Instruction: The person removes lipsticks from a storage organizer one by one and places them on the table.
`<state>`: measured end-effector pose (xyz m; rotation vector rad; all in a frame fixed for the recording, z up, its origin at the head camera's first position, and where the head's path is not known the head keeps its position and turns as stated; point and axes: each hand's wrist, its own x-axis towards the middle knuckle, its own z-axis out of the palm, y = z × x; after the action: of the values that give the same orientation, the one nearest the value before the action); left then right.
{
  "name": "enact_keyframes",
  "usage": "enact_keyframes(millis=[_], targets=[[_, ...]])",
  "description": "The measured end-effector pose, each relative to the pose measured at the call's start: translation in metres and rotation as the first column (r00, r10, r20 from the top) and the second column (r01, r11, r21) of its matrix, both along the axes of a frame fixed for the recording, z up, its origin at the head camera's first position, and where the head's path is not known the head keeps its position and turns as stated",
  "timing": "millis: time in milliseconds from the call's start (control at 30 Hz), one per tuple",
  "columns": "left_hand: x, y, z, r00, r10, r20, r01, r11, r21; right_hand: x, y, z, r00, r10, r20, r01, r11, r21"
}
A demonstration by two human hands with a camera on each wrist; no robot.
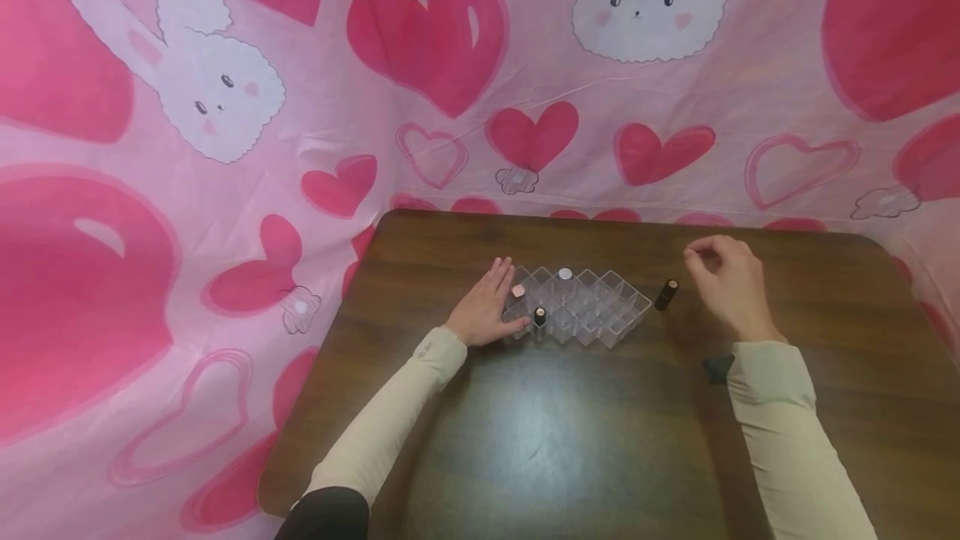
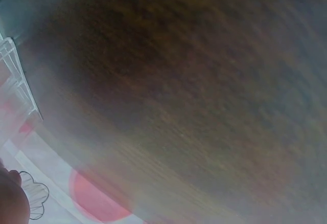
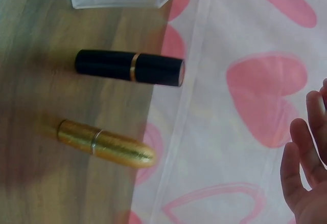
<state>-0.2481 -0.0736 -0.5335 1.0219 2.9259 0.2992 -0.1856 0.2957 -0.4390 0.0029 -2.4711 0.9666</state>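
Observation:
My left hand (image 1: 483, 307) rests its extended fingers along the left end of a clear plastic lipstick organizer (image 1: 618, 319) with diamond-shaped slots. Inside its slots stand a pink-topped tube (image 1: 517, 292), a black lipstick (image 1: 540, 317) and a silver-white-topped one (image 1: 566, 274). Over the table's right side hovers my right hand (image 1: 731, 286), holding nothing, its fingers loosely bent. Between that hand and the organizer a black lipstick (image 3: 107, 65) with a gold band stands upright. A gold lipstick (image 3: 110, 144) stands near it in the right wrist view; the hand hides it from the head view.
A small dark green object (image 1: 717, 369) lies on the brown wooden table (image 1: 525, 457), partly covered by my right cuff. Pink cloth (image 1: 450, 165) with hearts and rabbits hangs behind the table and along its left side.

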Motion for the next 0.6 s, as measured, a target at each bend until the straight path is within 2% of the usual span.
enact_keyframes(millis=[200,600], targets=[[0.000,-0.001,0.000,1.000,-0.004,-0.008,0.004,1.000,-0.007,-0.002,-0.012,0.003,0.999,0.035,-0.038,-0.035,0.999,-0.001],[-0.003,0.000,-0.005,0.998,-0.017,-0.060,0.015,0.999,-0.036,-0.009,-0.038,-0.002,0.990,0.144,0.009,-0.144,0.990,-0.006]])
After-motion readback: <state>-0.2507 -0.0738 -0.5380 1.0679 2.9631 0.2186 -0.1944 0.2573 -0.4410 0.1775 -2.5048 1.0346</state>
